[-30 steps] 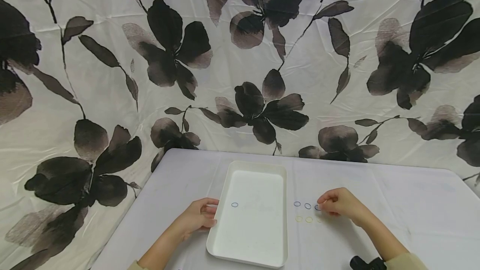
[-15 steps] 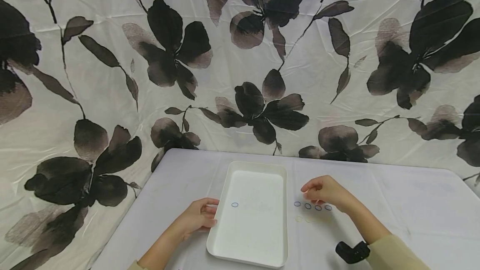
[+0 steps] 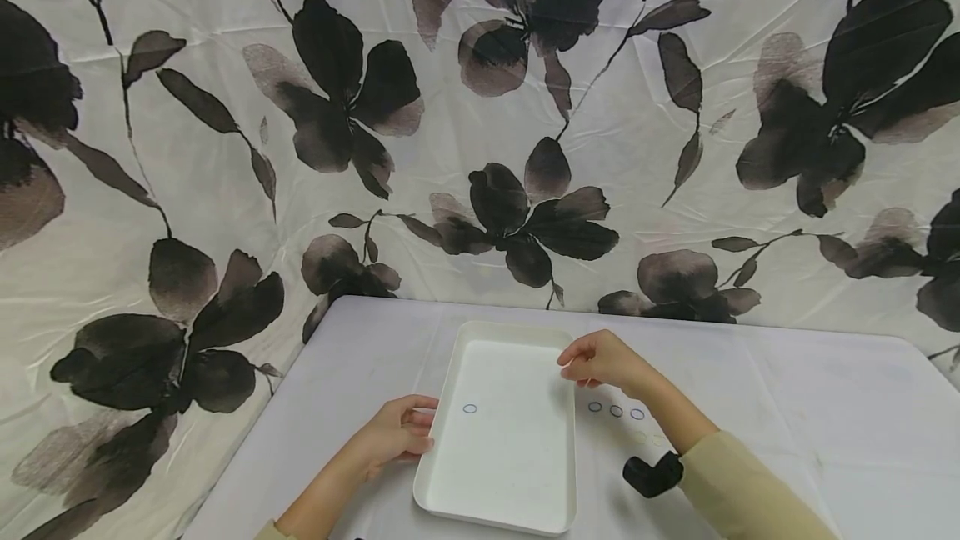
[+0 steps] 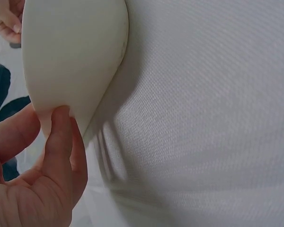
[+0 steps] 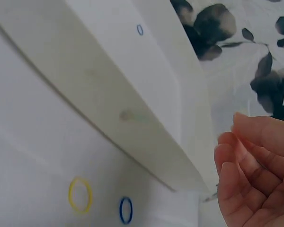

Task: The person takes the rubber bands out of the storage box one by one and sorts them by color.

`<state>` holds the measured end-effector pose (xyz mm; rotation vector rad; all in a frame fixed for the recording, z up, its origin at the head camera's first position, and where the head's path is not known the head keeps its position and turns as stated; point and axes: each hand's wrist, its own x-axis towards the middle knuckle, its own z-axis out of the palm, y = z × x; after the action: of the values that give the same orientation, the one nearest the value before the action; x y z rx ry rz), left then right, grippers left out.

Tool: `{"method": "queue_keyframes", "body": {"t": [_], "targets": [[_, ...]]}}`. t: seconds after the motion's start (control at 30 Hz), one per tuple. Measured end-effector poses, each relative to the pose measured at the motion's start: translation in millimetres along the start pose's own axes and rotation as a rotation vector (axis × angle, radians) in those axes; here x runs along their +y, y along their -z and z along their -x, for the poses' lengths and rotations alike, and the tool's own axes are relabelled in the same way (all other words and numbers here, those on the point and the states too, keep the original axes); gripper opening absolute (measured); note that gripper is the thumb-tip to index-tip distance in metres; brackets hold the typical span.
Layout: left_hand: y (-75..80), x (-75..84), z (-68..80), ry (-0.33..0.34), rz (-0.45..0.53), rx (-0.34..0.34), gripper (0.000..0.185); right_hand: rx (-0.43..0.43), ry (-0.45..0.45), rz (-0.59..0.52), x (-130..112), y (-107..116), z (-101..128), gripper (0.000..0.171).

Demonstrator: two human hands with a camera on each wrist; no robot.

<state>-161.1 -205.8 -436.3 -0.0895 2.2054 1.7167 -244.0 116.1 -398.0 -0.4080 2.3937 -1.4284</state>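
A white rectangular tray lies on the table, with one blue ring inside toward its left. My left hand grips the tray's left edge; in the left wrist view its thumb and fingers pinch the rim. My right hand hovers by the tray's upper right edge, thumb and fingertips bent close together. Whether a ring sits between those fingertips is too small to tell. Beside the tray a row of blue rings lies flat. Nearby lies a yellow ring, seen in the right wrist view.
A white cloth covers the table. Behind it hangs a pale curtain with dark flowers. A black device is at the right sleeve. My right forearm and its shadow obscure part of the ring rows.
My right hand has moved left and away from me, from over the blue rings to the tray's upper right edge. The left hand and tray stay put.
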Motion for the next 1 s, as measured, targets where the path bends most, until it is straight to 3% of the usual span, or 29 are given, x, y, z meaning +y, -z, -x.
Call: {"method": "queue_keyframes", "body": {"t": [0.33,1.0], "targets": [[-0.4,4.8,0.7,0.005,0.012,-0.023,0.057,-0.028,-0.006,-0.037,-8.0,-24.4,-18.9,0.02],[-0.8,4.6,0.3,0.012,0.001,-0.007,0.057,-0.054,0.037,-0.068,-15.7,-77.6,-38.3,0.012]]}}
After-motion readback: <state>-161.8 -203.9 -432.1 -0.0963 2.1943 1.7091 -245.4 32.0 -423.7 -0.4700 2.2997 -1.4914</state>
